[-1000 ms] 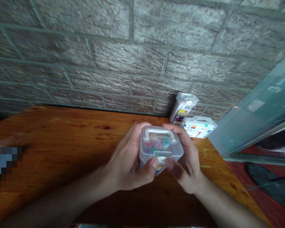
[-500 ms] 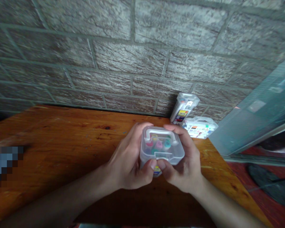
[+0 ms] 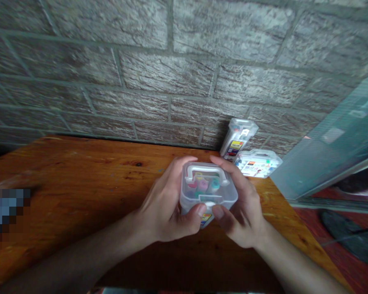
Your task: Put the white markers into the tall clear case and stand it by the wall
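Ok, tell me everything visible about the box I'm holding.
The clear, squarish box looks plastic. Its lid faces up, looking shut, a pale handle folded on top; a yellow label shows in front, pink and teal items inside. The left hand and right hand grip its sides over the table; its underside is hidden.

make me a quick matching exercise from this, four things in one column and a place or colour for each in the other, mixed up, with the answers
Column one
1. clear lidded box
2. tall clear container
3. handled case
4. table

Column two
A. near the table's right edge, mostly white front
B. orange-brown, wooden
C. held between the left hand and the right hand
D. close by the wall, partly yellow front

Right pairs: 1-C, 2-D, 3-A, 4-B
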Tool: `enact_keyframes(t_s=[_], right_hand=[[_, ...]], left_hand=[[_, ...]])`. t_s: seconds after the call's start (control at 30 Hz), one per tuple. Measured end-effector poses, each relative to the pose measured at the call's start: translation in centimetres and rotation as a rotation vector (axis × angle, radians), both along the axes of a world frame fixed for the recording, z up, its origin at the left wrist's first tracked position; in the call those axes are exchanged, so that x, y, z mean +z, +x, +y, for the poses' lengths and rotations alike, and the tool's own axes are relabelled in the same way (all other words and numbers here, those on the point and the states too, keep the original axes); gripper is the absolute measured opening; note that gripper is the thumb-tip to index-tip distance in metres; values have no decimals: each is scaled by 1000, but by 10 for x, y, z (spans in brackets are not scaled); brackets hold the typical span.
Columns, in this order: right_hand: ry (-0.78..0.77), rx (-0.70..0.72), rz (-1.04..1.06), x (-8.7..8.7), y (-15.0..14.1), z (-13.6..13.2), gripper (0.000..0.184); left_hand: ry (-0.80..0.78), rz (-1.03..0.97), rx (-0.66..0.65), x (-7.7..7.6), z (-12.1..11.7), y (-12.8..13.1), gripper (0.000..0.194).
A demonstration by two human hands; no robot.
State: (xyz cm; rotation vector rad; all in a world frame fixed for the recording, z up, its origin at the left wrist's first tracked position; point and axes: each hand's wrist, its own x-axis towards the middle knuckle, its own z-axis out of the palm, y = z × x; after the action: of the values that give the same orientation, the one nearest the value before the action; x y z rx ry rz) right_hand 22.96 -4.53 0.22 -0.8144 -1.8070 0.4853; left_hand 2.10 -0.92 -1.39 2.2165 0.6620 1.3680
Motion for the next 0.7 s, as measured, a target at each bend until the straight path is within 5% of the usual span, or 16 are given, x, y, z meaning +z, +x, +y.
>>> enact_keyframes(t_s=[0.3, 0.7], right_hand=[[6, 9, -13, -1, 0, 1, 79], [9, -8, -22, -4, 1, 3, 88]], left_hand=[[-57, -2, 1, 15, -6, 5, 72], [-38, -11, -123, 2, 1, -2, 80]])
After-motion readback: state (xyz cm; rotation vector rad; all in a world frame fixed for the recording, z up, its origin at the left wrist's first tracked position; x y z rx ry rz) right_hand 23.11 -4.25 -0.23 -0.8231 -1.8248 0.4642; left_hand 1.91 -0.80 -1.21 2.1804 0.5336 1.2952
